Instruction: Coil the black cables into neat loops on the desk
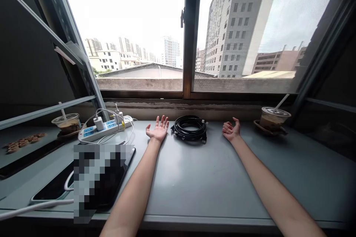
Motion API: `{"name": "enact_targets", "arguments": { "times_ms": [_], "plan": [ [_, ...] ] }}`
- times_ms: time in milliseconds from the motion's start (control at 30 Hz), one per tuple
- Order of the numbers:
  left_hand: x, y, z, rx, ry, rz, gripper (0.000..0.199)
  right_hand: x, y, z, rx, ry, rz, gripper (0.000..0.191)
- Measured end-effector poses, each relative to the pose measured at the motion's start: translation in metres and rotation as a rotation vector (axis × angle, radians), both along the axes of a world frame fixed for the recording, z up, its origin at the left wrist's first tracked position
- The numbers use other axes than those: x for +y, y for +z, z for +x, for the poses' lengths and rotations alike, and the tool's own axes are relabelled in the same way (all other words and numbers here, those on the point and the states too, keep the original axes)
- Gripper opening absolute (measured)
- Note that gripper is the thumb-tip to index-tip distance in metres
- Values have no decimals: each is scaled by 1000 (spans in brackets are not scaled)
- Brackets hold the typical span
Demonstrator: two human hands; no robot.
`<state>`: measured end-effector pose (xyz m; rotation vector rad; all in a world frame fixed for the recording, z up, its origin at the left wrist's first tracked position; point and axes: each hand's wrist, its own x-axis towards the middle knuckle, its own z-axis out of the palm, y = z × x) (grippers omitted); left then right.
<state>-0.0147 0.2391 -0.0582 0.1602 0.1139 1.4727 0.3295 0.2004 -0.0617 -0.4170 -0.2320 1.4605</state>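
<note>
My left hand [157, 129] lies palm up on the grey table, fingers spread and nothing in it. Just to its right sits a coiled black cable [189, 129], bound in a round loop with connector ends showing at its sides; neither hand touches it. On the other side of the coil, my right hand [231, 129] rests with its fingers curled in and the thumb sticking out. I see nothing held in those fingers.
A white power strip [107, 129] with plugged-in chargers and loose white cords stands at left. Near the front left lie a dark-screened device [122, 170], partly blurred out, and a phone [52, 189]. Lidded drink cups [66, 124] [274, 118] stand on coasters at both sides. Metal shelf posts flank the window.
</note>
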Motion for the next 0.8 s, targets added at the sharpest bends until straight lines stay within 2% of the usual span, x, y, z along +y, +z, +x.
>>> {"name": "enact_targets", "arguments": {
  "times_ms": [300,633,800],
  "plan": [
    [2,2,1,43,11,12,66,1,2,-4,-53,17,9,40],
    [-7,11,2,112,68,-63,46,-1,1,-7,-66,39,-17,40],
    [-8,12,1,130,67,-64,44,-2,2,-7,-67,46,-19,39]
  ]
}}
